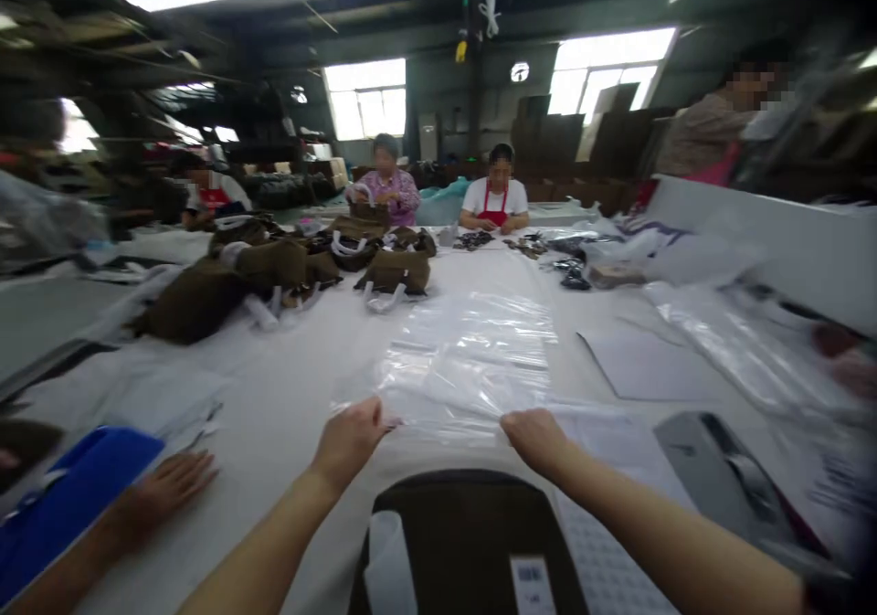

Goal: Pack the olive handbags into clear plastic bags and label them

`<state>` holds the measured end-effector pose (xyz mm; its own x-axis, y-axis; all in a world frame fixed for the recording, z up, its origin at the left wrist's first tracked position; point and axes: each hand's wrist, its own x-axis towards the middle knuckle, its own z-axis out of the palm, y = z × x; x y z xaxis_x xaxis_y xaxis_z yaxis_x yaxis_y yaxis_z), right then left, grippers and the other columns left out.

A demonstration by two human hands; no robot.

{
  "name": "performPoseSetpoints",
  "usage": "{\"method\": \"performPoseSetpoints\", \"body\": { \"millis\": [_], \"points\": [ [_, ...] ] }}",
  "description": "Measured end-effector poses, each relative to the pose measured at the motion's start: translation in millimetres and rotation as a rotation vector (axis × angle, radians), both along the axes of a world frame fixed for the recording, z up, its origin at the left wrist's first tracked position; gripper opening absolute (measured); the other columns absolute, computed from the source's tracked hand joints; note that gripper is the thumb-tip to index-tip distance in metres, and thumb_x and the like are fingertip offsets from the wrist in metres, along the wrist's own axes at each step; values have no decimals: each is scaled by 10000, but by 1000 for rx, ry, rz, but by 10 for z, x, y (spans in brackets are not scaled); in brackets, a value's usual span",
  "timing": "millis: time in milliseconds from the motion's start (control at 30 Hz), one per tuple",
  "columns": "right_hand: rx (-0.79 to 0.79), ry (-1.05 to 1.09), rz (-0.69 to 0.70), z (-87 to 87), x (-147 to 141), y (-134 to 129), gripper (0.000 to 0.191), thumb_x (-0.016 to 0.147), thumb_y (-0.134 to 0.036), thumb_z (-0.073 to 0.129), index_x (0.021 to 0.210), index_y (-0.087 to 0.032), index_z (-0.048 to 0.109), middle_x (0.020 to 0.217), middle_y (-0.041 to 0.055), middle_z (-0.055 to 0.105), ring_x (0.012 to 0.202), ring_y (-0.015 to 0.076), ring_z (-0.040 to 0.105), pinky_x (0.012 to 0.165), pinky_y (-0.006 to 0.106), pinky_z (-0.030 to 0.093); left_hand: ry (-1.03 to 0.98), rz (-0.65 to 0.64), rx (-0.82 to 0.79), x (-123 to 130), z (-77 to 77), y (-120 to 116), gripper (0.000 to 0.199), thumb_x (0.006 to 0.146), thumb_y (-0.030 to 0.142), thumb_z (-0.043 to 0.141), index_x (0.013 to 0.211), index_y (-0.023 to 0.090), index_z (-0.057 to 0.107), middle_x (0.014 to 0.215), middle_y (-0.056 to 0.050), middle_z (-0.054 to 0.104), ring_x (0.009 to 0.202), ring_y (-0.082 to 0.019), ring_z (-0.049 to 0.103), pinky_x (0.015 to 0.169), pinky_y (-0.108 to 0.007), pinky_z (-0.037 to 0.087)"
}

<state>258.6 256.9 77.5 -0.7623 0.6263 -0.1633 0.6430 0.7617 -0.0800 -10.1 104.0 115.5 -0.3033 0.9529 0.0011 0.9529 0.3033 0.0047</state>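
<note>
Both of my hands pinch the near edge of a clear plastic bag (472, 359) lying on the white table. My left hand (353, 441) is closed on its left corner, and my right hand (534, 437) is closed on the right one. The plastic stretches away from me over the tabletop. Just below my hands, between my forearms, sits a dark olive bag (466, 533) with a white wrapped strip on its left and a white label with printing at lower right.
Another person's hand (174, 482) rests at left beside a blue object (89, 487). Olive bags (394, 272) are piled farther back. At right are a grey device (719, 478), paper (637, 359) and plastic bags (740, 350). Several people work beyond.
</note>
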Motion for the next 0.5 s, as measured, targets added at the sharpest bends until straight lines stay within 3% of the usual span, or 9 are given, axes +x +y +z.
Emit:
{"method": "performPoseSetpoints", "body": {
  "millis": [67, 167, 267, 367, 500],
  "points": [
    [-20, 40, -110, -41, 89, -20, 211, 774, -358, 660, 737, -152, 629, 790, 122, 681, 770, 280, 645, 600, 290, 401, 25, 44, 26, -27, -98, -12, 334, 913, 483, 331, 781, 212, 474, 764, -32, 647, 731, -200, 629, 561, -264, 339],
    [-54, 163, -217, -101, 237, -126, 390, 797, -570, 565, 742, -186, 608, 765, 79, 674, 782, 245, 633, 634, 280, 397, 93, 87, -31, -134, -327, -93, 262, 926, 343, 307, 769, 212, 472, 789, -30, 647, 705, -194, 626, 521, -260, 288],
    [-94, 326, -278, -181, 390, -232, 281, 868, -457, 514, 768, -202, 576, 810, 49, 655, 816, 193, 600, 704, 262, 375, 137, 57, -57, -239, -528, -186, 275, 917, 232, 264, 758, 207, 487, 774, -34, 634, 675, -184, 611, 506, -260, 258],
    [-147, 505, -391, -311, 515, -213, 161, 820, -259, 566, 679, -190, 531, 754, 37, 614, 799, 177, 554, 726, 262, 354, 128, 48, -11, -299, -625, -237, 282, 906, 204, 261, 734, 201, 484, 748, -37, 615, 668, -182, 594, 514, -261, 260],
    [-291, 780, -633, -521, 544, -37, 318, 753, -255, 594, 518, -190, 390, 499, -43, 426, 537, 121, 432, 550, 242, 324, 69, 110, 142, -283, -627, -226, 247, 882, 206, 313, 687, 197, 465, 736, -31, 591, 628, -168, 548, 526, -262, 257]
  ]
}}
